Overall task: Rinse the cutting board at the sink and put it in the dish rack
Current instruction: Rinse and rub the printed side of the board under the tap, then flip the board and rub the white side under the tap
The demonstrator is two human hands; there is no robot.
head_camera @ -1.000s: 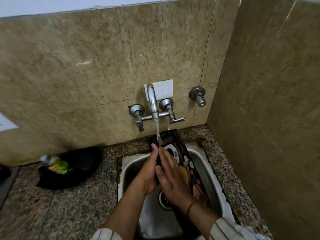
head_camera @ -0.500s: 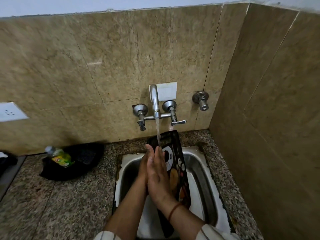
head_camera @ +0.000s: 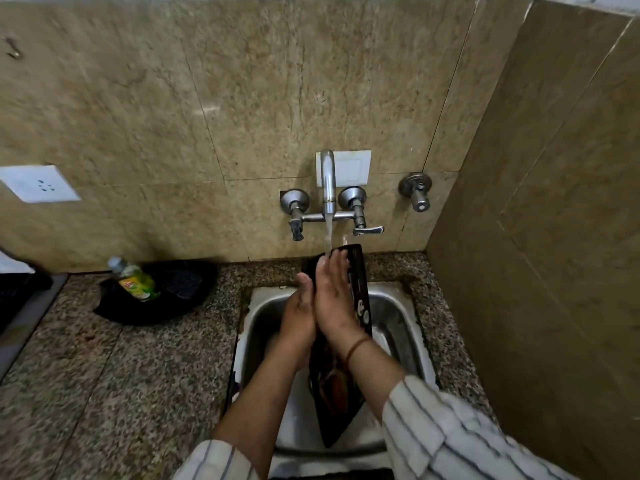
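A dark cutting board (head_camera: 360,292) with printed pictures stands on edge in the steel sink (head_camera: 398,310), its top end under the water running from the tap (head_camera: 327,181). My left hand (head_camera: 299,313) grips the board's left edge, thumb up along it. My right hand (head_camera: 334,296) lies flat on the board's printed face with straight fingers, fingertips in the stream. The board's lower end (head_camera: 337,410) shows between my forearms. No dish rack is in view.
A green dish soap bottle (head_camera: 136,282) lies on a black cloth (head_camera: 180,292) on the granite counter (head_camera: 121,375) left of the sink. Tiled walls close in behind and on the right. A wall socket (head_camera: 40,183) sits at left, a spare valve (head_camera: 415,190) right of the tap.
My right hand has slid up the board's face toward the stream. The board has turned more edge-on and upright. The view has shifted slightly.
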